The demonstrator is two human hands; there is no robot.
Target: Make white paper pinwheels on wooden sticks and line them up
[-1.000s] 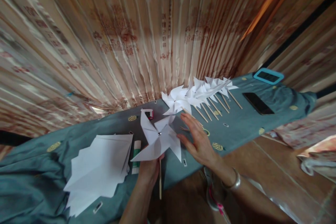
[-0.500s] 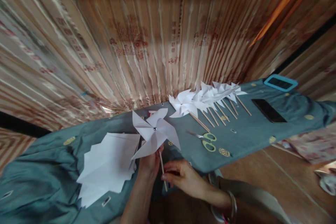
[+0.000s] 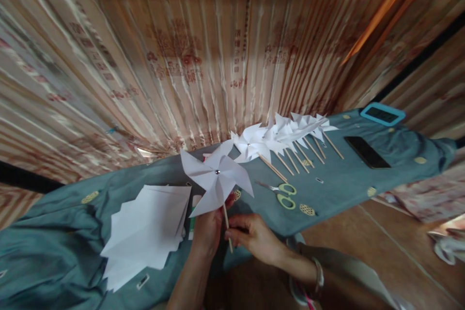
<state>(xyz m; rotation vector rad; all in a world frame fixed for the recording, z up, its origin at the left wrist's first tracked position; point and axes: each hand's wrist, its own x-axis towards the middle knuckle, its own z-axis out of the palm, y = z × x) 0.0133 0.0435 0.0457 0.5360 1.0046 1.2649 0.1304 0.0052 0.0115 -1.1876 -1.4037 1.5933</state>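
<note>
A white paper pinwheel (image 3: 216, 174) with a shiny pin at its centre faces up in front of me. My left hand (image 3: 210, 225) is behind its lower blades, fingers partly hidden, holding it near the top of the stick. My right hand (image 3: 254, 238) pinches the lower part of the thin wooden stick (image 3: 227, 220) between thumb and fingers. To the left lies a stack of white paper sheets (image 3: 145, 232). Green-handled scissors (image 3: 285, 194) rest on the cloth to the right, blades pointing left.
Several finished pinwheels (image 3: 250, 144) lie in an overlapping row along the back, sticks toward me. A dark phone (image 3: 366, 151) and a blue-framed device (image 3: 382, 113) lie at the right. Grey-green cloth (image 3: 348, 189) covers the table; a patterned curtain (image 3: 218, 58) hangs behind.
The pinwheel has turned a little and shifted slightly right. My right hand has moved up slightly with its fingers on the stick. The view has shifted slightly.
</note>
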